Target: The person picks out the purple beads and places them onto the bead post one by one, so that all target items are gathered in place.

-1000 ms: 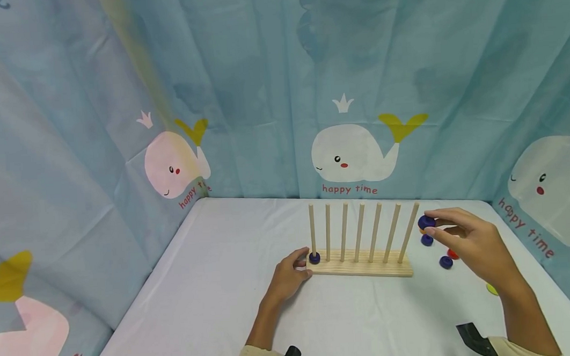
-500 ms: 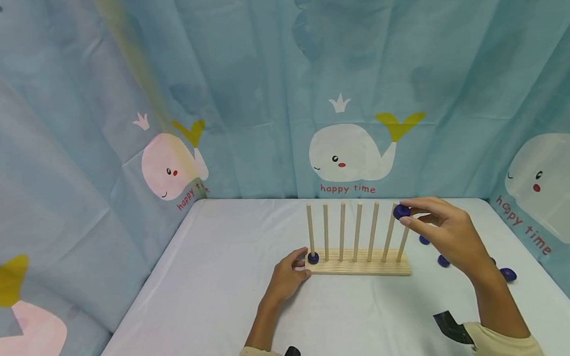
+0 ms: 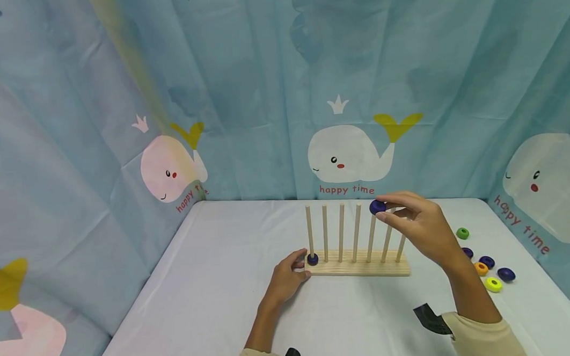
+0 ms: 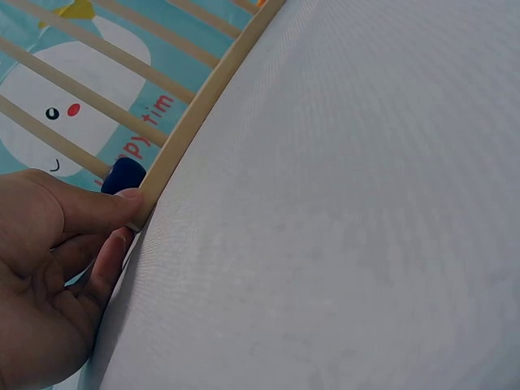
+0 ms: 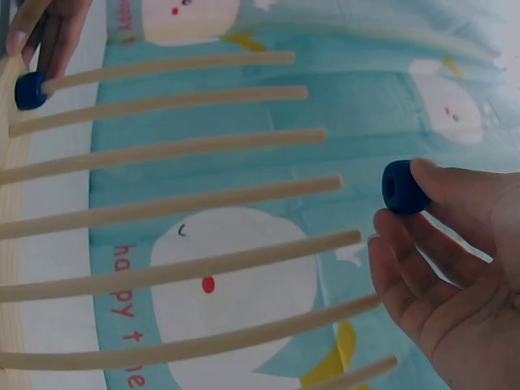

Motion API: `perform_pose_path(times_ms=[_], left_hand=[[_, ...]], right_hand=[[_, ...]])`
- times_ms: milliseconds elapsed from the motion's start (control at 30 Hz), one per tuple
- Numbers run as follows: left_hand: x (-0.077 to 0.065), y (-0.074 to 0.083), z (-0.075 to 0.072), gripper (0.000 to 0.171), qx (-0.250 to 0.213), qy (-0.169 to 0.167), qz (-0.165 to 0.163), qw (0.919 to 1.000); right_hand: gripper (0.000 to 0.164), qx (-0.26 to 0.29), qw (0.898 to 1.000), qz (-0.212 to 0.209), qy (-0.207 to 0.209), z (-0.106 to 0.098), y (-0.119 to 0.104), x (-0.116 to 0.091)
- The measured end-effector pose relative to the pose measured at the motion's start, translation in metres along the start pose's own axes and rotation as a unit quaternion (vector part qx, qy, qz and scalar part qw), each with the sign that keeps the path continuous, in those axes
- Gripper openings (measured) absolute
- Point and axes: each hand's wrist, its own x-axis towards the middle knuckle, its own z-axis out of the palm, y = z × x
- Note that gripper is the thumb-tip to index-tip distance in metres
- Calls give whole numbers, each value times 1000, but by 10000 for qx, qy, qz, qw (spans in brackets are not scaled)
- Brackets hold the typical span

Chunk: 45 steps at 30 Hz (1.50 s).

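A wooden peg rack (image 3: pixel 362 269) with a row of several upright pegs stands mid-table. On its leftmost peg a dark blue bead (image 3: pixel 312 259) sits at the base. My left hand (image 3: pixel 286 277) grips the rack's left end, thumb at the front edge, fingers behind; the left wrist view shows the thumb on the base (image 4: pixel 199 101). My right hand (image 3: pixel 420 226) pinches another dark blue bead (image 3: pixel 377 207) between thumb and fingers, level with the peg tops toward the rack's right side. In the right wrist view this bead (image 5: pixel 404 188) shows its hole, apart from the pegs.
Right of the rack lie loose beads: a green bead (image 3: pixel 462 233), an orange bead (image 3: pixel 481 269), a yellow bead (image 3: pixel 493 284) and several dark blue beads (image 3: pixel 506 274). A whale-print curtain (image 3: pixel 243 121) hangs behind the white-covered table (image 3: pixel 199 290).
My right hand has carried the dark blue bead leftward and slightly up, from beside the rack's right end to over its right-hand pegs. The left hand keeps its grip on the rack.
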Motion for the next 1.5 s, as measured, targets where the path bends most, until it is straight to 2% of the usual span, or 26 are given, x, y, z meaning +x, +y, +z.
perform_pose_path(times_ms=[267, 467, 567, 833, 1067, 1500], left_hand=[[0, 0, 1, 59, -13, 9, -15, 10000], [-1, 1, 0, 59, -30, 5, -9, 10000], [-1, 2, -1, 59, -29, 2, -12, 10000], [-1, 3, -1, 58, 1, 24, -21, 10000], [0, 3, -1, 58, 15, 38, -24, 10000], [0, 1, -1, 59, 49, 19, -48, 10000]], right_hand=[[32, 33, 9999, -77, -104, 13, -35, 11], [32, 245, 9994, -80, -211, 22, -47, 17], [32, 373, 9989, -117, -254, 27, -47, 20], [34, 502, 9980, -255, -305, 46, -19, 31], [33, 547, 9954, -702, -361, 58, -21, 39], [31, 568, 9942, -845, -356, 78, -25, 49]])
